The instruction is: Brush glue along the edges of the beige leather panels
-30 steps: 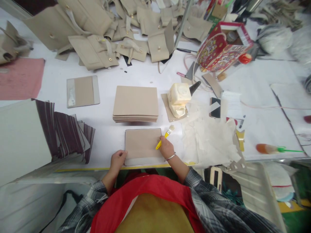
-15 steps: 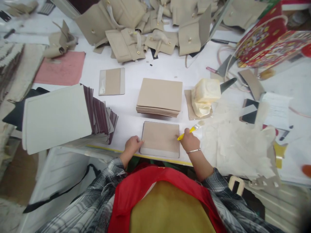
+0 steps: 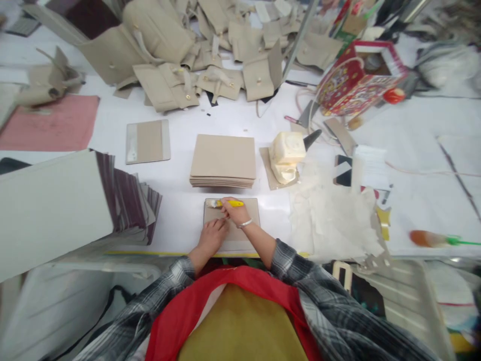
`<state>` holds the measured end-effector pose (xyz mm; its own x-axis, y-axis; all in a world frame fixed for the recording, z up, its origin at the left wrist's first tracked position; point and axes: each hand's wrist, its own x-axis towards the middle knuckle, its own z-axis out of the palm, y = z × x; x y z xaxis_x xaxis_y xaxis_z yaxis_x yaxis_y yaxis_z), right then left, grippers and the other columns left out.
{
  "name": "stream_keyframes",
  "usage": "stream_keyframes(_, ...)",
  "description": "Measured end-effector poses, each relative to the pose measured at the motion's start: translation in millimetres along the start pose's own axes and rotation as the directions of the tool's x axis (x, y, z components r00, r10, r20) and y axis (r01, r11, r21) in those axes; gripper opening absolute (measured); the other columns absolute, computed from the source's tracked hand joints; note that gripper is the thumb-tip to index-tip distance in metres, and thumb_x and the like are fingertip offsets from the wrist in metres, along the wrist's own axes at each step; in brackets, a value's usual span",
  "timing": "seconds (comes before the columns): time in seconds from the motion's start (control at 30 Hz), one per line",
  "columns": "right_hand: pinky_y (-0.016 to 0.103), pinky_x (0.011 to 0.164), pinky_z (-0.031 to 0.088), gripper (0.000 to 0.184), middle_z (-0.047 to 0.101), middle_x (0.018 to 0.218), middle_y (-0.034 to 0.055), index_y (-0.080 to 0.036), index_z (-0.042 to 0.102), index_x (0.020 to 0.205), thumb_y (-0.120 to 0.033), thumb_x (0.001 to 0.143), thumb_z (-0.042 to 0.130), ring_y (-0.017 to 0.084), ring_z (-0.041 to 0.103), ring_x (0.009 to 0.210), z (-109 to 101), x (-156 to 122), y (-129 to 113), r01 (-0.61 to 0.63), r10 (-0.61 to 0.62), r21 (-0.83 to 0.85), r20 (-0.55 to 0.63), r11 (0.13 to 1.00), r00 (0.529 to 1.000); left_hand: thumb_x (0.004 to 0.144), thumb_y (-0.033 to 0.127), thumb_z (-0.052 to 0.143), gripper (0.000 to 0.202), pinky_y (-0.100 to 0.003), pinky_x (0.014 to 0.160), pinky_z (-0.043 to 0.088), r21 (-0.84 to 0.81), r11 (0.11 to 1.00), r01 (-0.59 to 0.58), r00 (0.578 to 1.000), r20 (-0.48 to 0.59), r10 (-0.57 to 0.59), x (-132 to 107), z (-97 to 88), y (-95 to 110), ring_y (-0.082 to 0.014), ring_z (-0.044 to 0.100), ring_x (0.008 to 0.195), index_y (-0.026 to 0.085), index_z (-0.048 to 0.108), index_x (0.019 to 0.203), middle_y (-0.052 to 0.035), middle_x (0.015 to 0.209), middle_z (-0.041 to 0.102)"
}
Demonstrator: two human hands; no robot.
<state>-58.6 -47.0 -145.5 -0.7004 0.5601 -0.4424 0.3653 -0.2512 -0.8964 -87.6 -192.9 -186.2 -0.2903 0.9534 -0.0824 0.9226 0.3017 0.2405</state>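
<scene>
- I have the right hand (image 3: 233, 212) closed around a yellow-handled paintbrush (image 3: 236, 203); the handle lies roughly level, its butt to the right and its pale bristles to the left; a silvery bangle (image 3: 245, 223) circles that wrist.
- I see the bristles over the far-left corner of a beige rectangular panel (image 3: 235, 235); from here I cannot tell whether they touch it.
- That panel lies flat before the wearer, close to the near edge of the white worktable (image 3: 274, 210); a paler strip runs along its near side.
- I have the left hand (image 3: 214, 234) palm down on the panel's left part, fingers bent and pointing toward the right hand; the two are nearly or actually touching; whether the left fingers pinch anything, I cannot tell.
- Just beyond the panel, apart from it, sits a neat stack of beige panels (image 3: 223, 156); to its right a cream-coloured, crusted container (image 3: 287, 150) stands on a beige scrap (image 3: 266, 168).
- Left of the stack I make out a grey card (image 3: 166, 141) bearing a narrower beige piece (image 3: 148, 142); nearer, a pile of boards (image 3: 130, 200) shows maroon edges.
- Right of the panel, crumpled pale sheets (image 3: 330, 215) spread out; at the far side, beige flap pouches (image 3: 165, 87) lie heaped, left of a red patterned gift bag (image 3: 343, 87).
</scene>
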Motion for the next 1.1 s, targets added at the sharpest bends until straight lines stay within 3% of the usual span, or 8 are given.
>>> stream_keyframes(0.1,0.020,0.039,0.040,0.013,0.057,0.056,-0.0019,-0.019,0.062,0.083,-0.028,0.078,0.055,0.009,0.048,0.040,-20.6,13.1,17.7,-0.080,0.080,0.001,-0.064,0.997,0.995,0.089,0.028,0.041,0.033,-0.040,0.083,0.039,0.012,1.000,-0.001,1.000,-0.026,0.001,-3.4,3.1,-2.6,-0.0252,0.049,0.103,0.022,0.057,0.118,-0.0080,0.124,0.056)
stream_keyframes(0.27,0.018,0.038,0.039,0.021,0.058,0.058,-0.0013,-0.018,0.060,0.085,-0.036,0.078,0.055,0.009,0.052,0.041,-119.2,-20.0,33.6,-0.085,0.081,0.000,-0.291,0.996,0.953,0.089,0.027,0.040,0.035,-0.040,0.082,0.040,0.035,0.999,-0.018,0.999,-0.042,0.019,-3.8,8.2,-2.9,-0.0266,0.049,0.105,0.024,0.057,0.118,-0.0073,0.123,0.057)
stream_keyframes(0.43,0.021,0.049,0.047,0.037,0.065,0.078,0.0010,-0.022,0.050,0.114,-0.045,0.085,0.043,0.011,0.061,0.054,-196.3,-58.3,40.4,-0.003,-0.065,-0.182,-0.365,0.983,0.929,0.089,0.030,0.037,0.036,-0.039,0.081,0.042,0.048,0.999,-0.003,1.000,-0.019,0.004,-2.4,6.9,1.4,-0.0266,0.050,0.104,0.024,0.059,0.117,-0.0067,0.123,0.057)
stream_keyframes(0.6,0.032,0.076,0.045,0.025,0.064,0.093,0.0097,-0.016,0.051,0.105,-0.032,0.089,0.041,0.020,0.059,0.085,-240.5,-17.4,52.9,-0.076,-0.421,-0.781,-0.413,0.620,0.808,0.087,0.033,0.042,0.032,-0.039,0.083,0.043,0.052,0.998,0.035,0.999,-0.019,-0.034,0.3,10.6,3.1,-0.0258,0.051,0.103,0.030,0.058,0.114,-0.0017,0.122,0.058)
stream_keyframes(0.7,0.036,0.085,0.038,0.021,0.061,0.098,0.0158,-0.012,0.053,0.099,-0.026,0.085,0.046,0.025,0.051,0.095,-252.7,17.5,62.7,-0.139,-0.524,-0.903,-0.355,0.406,0.775,0.086,0.031,0.043,0.032,-0.040,0.084,0.043,0.028,0.999,0.035,0.998,-0.053,-0.033,0.1,14.2,5.2,-0.0269,0.053,0.102,0.027,0.059,0.113,-0.0041,0.120,0.059)
stream_keyframes(0.87,0.036,0.081,0.037,0.022,0.061,0.076,0.0118,-0.012,0.056,0.095,-0.017,0.087,0.036,0.022,0.051,0.080,-251.1,26.6,80.2,-0.160,-0.500,-0.920,-0.333,0.357,0.800,0.087,0.030,0.041,0.033,-0.040,0.083,0.045,0.048,0.998,0.047,0.997,-0.063,-0.044,-1.4,18.1,6.1,-0.0270,0.053,0.101,0.023,0.059,0.114,-0.0062,0.121,0.058)
stream_keyframes(0.97,0.033,0.076,0.039,0.020,0.060,0.075,0.0091,-0.013,0.055,0.093,-0.022,0.088,0.037,0.020,0.053,0.076,-235.2,5.9,83.1,-0.120,-0.513,-0.903,-0.340,0.414,0.789,0.085,0.030,0.044,0.033,-0.041,0.084,0.045,0.032,0.998,0.045,0.999,-0.009,-0.045,2.3,14.1,7.1,-0.0273,0.054,0.101,0.022,0.059,0.113,-0.0072,0.119,0.059)
stream_keyframes(1.1,0.030,0.070,0.045,0.020,0.059,0.084,0.0053,-0.018,0.047,0.096,-0.034,0.085,0.046,0.017,0.057,0.074,-187.9,-41.2,66.0,0.111,-0.542,-0.735,-0.380,0.669,0.750,0.081,0.037,0.051,0.049,-0.044,0.096,0.040,-0.161,0.987,-0.003,0.997,-0.082,-0.010,21.5,-12.4,29.1,-0.0287,0.048,0.115,0.018,0.047,0.126,-0.0138,0.128,0.051)
